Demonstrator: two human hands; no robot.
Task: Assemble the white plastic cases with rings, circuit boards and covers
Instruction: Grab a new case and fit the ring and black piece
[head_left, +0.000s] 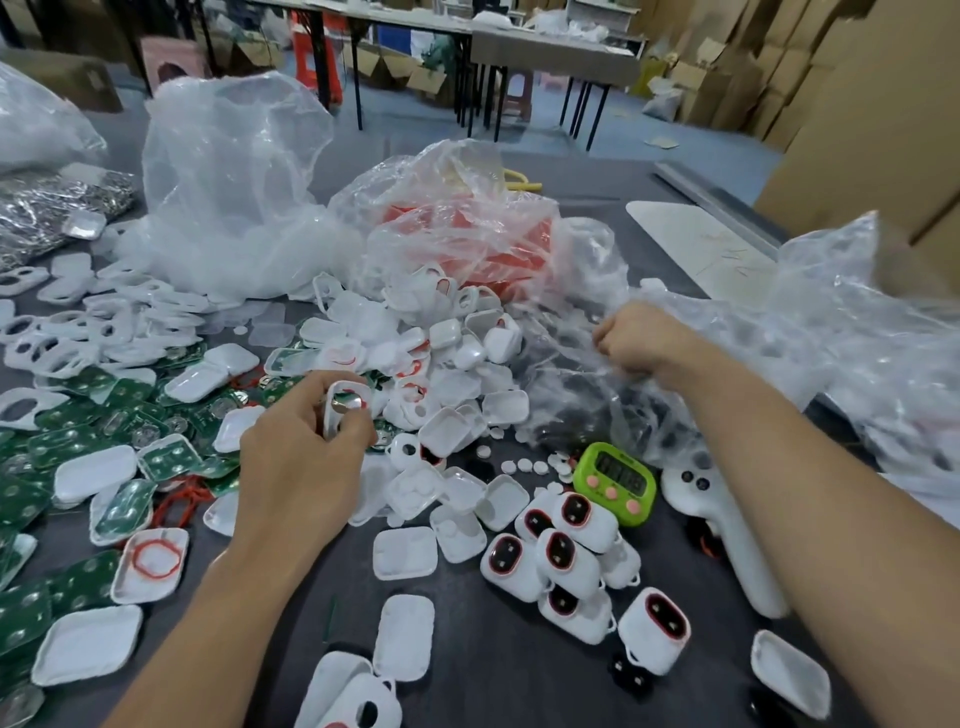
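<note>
White case (347, 404) — open-windowed, pinched in left hand (301, 457).

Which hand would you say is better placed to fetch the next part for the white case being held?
Probably the right: the left hand grips the white case, while the right hand only pinches the clear bag.

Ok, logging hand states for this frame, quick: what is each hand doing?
Left hand: fingers grip a white case piece.
Right hand: fingers curled, apparently gripping the clear plastic bag.
</note>
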